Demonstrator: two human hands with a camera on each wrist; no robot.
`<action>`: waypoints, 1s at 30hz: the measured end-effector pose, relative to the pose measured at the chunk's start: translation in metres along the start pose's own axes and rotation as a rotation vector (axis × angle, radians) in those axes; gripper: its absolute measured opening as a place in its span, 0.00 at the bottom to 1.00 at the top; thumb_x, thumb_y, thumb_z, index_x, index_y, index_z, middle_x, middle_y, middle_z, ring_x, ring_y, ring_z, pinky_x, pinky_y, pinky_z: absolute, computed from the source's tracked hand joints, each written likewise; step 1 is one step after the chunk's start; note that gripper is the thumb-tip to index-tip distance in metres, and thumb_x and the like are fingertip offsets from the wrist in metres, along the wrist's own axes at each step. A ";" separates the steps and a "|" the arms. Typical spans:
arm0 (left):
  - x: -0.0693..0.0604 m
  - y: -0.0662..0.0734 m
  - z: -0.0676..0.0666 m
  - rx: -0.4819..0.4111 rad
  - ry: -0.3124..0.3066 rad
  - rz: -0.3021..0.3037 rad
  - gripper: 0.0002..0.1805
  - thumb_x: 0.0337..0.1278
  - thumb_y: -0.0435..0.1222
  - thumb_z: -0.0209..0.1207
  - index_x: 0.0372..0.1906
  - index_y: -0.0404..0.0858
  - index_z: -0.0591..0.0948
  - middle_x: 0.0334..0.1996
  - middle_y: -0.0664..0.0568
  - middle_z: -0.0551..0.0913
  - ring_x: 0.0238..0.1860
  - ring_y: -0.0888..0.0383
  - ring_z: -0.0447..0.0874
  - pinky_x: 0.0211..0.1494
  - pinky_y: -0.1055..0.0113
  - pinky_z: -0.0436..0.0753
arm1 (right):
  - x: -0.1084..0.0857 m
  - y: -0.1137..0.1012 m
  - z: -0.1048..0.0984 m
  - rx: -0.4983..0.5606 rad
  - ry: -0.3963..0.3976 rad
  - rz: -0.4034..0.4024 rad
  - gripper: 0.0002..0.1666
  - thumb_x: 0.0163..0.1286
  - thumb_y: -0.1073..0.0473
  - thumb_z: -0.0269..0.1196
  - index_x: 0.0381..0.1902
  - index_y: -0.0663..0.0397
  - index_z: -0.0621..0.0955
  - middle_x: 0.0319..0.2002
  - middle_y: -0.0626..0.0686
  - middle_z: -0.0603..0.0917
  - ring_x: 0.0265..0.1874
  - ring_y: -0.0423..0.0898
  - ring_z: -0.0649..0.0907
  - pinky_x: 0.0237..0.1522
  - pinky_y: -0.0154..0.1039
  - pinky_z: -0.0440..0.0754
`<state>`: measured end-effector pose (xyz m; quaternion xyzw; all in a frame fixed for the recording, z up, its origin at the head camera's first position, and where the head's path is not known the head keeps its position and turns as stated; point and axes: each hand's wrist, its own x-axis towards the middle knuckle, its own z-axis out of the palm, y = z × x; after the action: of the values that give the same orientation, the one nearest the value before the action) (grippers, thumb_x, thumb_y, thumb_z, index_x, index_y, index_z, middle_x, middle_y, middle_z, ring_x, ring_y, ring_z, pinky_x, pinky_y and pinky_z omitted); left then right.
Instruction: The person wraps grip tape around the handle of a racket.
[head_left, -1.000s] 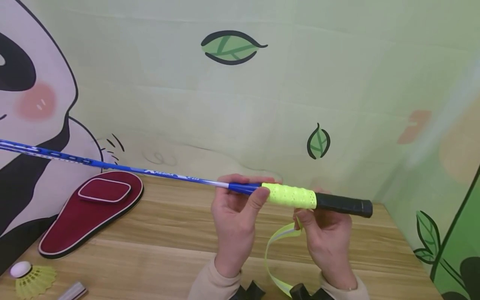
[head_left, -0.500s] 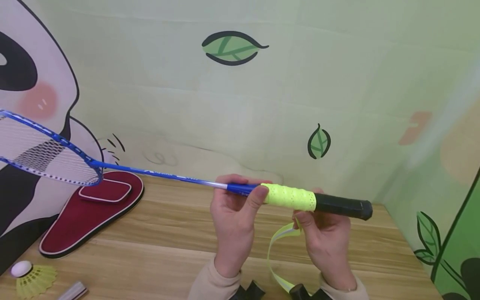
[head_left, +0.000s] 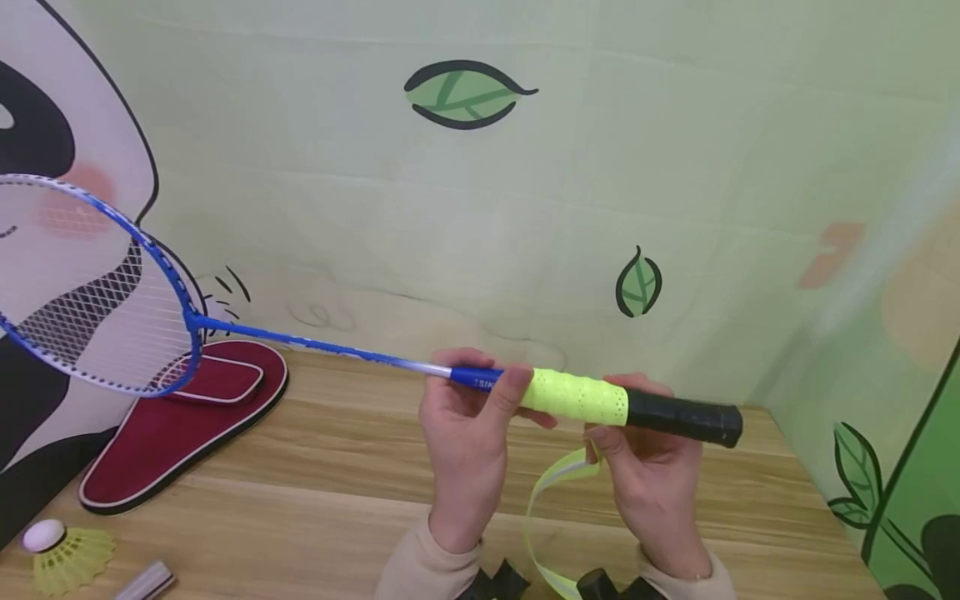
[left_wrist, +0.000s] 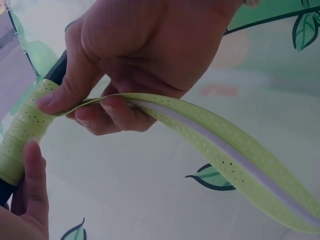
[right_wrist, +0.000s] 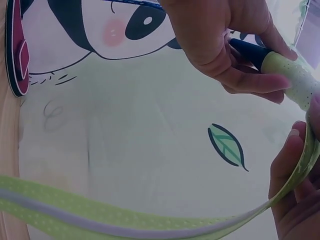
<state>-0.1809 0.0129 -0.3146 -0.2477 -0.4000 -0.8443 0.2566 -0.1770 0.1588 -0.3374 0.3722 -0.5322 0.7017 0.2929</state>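
A blue badminton racket [head_left: 322, 344] is held up above the table, its strung head at the left and its handle at the right. My left hand [head_left: 468, 450] grips it at the blue cone, thumb on top by the start of the wrap. Yellow perforated grip tape [head_left: 577, 396] winds round the upper handle; the lower part shows black grip [head_left: 682, 415]. Below the handle, my right hand [head_left: 656, 467] pinches the tape where it leaves the wrap. A loose tail of tape [left_wrist: 230, 150] with a pale centre strip curves away from those fingers in the left wrist view.
On the wooden table [head_left: 300, 533], a dark red racket-shaped case [head_left: 157, 450] lies at the left. A yellow shuttlecock [head_left: 67, 557] and a small silvery object [head_left: 146, 582], cut off by the frame, are at the front left. A printed cloth backdrop [head_left: 337, 208] stands behind.
The racket has turned about its length, so its strung head now shows broadly at the left where it was edge-on. My left fingers have shifted on the cone; the right hand still pinches the tape.
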 end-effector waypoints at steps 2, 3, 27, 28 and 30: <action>0.000 0.000 0.000 0.005 0.005 -0.016 0.18 0.59 0.31 0.64 0.41 0.28 0.66 0.28 0.49 0.84 0.23 0.55 0.83 0.23 0.57 0.86 | 0.000 0.000 0.000 0.010 -0.003 -0.003 0.23 0.61 0.78 0.62 0.54 0.78 0.71 0.36 0.55 0.83 0.19 0.46 0.76 0.18 0.37 0.74; 0.000 0.000 0.000 0.005 0.008 -0.022 0.18 0.59 0.31 0.65 0.41 0.29 0.66 0.28 0.49 0.83 0.23 0.56 0.83 0.24 0.58 0.86 | 0.001 0.000 0.000 0.018 -0.004 -0.007 0.23 0.61 0.78 0.62 0.53 0.79 0.71 0.34 0.55 0.83 0.19 0.46 0.76 0.18 0.37 0.74; 0.002 -0.001 0.000 -0.099 -0.220 0.078 0.16 0.65 0.24 0.55 0.52 0.35 0.63 0.47 0.43 0.83 0.48 0.44 0.84 0.51 0.54 0.84 | 0.003 0.000 -0.004 -0.125 0.044 -0.005 0.11 0.62 0.76 0.63 0.41 0.75 0.73 0.27 0.53 0.79 0.17 0.44 0.75 0.17 0.34 0.75; 0.002 -0.001 0.000 -0.098 -0.215 0.078 0.16 0.65 0.25 0.55 0.52 0.34 0.63 0.47 0.42 0.83 0.48 0.44 0.85 0.50 0.54 0.85 | 0.003 0.000 -0.004 -0.118 0.041 -0.011 0.11 0.62 0.76 0.63 0.40 0.75 0.73 0.27 0.53 0.79 0.17 0.44 0.75 0.17 0.34 0.75; 0.002 -0.001 0.000 -0.094 -0.208 0.082 0.16 0.65 0.25 0.55 0.52 0.33 0.64 0.46 0.42 0.84 0.47 0.44 0.85 0.50 0.55 0.85 | 0.004 0.000 -0.004 -0.107 0.034 -0.018 0.11 0.63 0.74 0.63 0.40 0.75 0.73 0.27 0.54 0.79 0.17 0.45 0.76 0.17 0.34 0.75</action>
<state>-0.1828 0.0132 -0.3141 -0.3619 -0.3739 -0.8206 0.2362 -0.1803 0.1626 -0.3352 0.3487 -0.5605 0.6758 0.3279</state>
